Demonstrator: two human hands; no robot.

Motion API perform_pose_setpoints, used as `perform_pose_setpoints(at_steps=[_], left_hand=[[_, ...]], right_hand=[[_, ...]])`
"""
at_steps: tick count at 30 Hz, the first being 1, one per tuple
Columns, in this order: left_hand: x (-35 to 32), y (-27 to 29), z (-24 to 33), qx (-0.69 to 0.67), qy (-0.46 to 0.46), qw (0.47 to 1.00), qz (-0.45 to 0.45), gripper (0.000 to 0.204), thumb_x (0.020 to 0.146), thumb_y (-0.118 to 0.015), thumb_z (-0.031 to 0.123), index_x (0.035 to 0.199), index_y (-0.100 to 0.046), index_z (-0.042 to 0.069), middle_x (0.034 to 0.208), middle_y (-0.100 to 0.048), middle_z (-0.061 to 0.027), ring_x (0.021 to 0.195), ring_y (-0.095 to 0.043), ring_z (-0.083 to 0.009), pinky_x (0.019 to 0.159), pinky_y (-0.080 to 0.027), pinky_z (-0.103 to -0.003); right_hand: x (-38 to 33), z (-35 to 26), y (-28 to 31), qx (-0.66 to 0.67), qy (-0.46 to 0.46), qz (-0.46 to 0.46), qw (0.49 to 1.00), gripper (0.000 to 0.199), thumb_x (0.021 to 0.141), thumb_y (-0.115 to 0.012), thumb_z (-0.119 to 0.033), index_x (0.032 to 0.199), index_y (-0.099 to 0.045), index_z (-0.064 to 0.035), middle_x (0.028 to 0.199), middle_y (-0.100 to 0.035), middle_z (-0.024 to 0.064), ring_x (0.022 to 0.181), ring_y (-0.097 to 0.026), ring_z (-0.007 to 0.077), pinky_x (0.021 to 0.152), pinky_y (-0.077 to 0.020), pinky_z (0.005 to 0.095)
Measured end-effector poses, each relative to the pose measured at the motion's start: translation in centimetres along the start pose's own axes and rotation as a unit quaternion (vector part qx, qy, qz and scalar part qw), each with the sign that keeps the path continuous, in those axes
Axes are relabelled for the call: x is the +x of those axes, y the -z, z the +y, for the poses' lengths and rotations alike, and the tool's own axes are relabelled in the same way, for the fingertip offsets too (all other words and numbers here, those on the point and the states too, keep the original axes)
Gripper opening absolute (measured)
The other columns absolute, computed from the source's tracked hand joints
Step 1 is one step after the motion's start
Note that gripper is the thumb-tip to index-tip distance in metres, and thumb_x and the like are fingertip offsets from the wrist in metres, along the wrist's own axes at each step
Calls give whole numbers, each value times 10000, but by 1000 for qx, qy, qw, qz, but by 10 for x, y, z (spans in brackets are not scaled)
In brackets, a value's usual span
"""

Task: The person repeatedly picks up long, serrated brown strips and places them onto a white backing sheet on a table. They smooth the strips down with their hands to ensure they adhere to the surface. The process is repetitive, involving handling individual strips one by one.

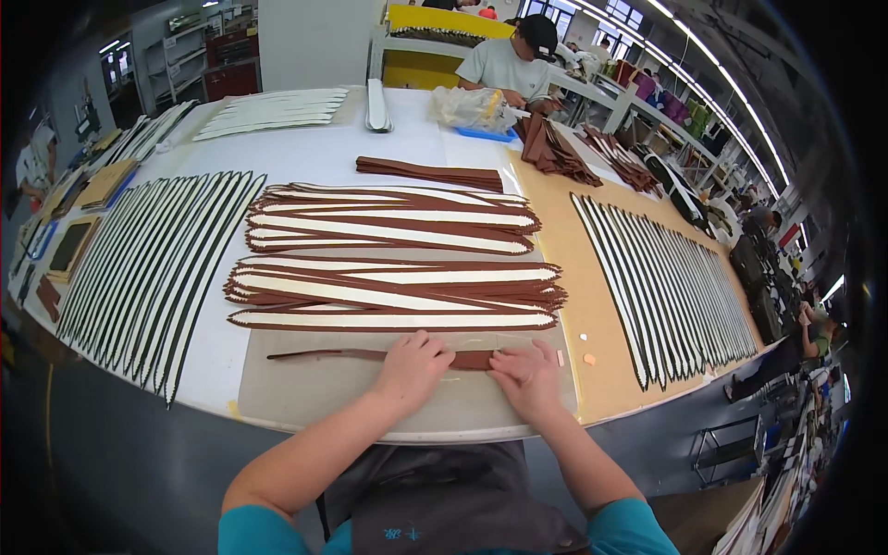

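A narrow brown strip (475, 360) lies crosswise on the grey mat at the table's near edge, its thin left end (294, 355) slightly curled. My left hand (413, 368) rests over its middle, fingers bent and closed down on it. At the strip's right end, my right hand (529, 379) pinches it between thumb and fingers; the very tip is hidden. Just beyond my hands is a pile of brown strips with white centres (398, 291), pointed at the ends. A second such pile (393, 220) sits behind it.
Black-edged white strips lie in rows at left (157, 268) and right (671, 287). A plain brown bundle (430, 173) is beyond the piles. Across the table, a co-worker (513, 60) handles something near brown pieces (555, 148). Small orange scraps (589, 359) lie by my right hand.
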State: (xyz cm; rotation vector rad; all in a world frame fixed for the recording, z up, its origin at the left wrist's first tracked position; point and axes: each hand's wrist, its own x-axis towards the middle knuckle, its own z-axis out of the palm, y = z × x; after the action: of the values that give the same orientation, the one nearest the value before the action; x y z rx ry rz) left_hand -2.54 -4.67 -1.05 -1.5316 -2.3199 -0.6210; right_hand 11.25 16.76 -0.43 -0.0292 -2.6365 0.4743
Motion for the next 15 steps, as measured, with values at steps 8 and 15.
perform_pose_setpoints(at_steps=[8,15], left_hand=[[-20,4,11,-27,51,998,10,304,904,-728,202,1193,-739,109,1185,-637,-36,1143,-564,-262,968,-461,-430],[-19,7,12,-54,70,996,8,308,899,-729,185,1198,-744,113,1184,-636,-43,1142,-562,-270,950,-454,-441]], right_hand=[[-21,-11,-1,-9,9,-24,1000,305,893,-767,-179,1197,-778,-154,1243,-758,54,1269,-640,286,1188,-302,542],[-24,-9,-1,83,-44,9,996,396,857,-804,-176,1240,-753,-90,1338,-710,98,1341,-562,352,1149,-354,519]])
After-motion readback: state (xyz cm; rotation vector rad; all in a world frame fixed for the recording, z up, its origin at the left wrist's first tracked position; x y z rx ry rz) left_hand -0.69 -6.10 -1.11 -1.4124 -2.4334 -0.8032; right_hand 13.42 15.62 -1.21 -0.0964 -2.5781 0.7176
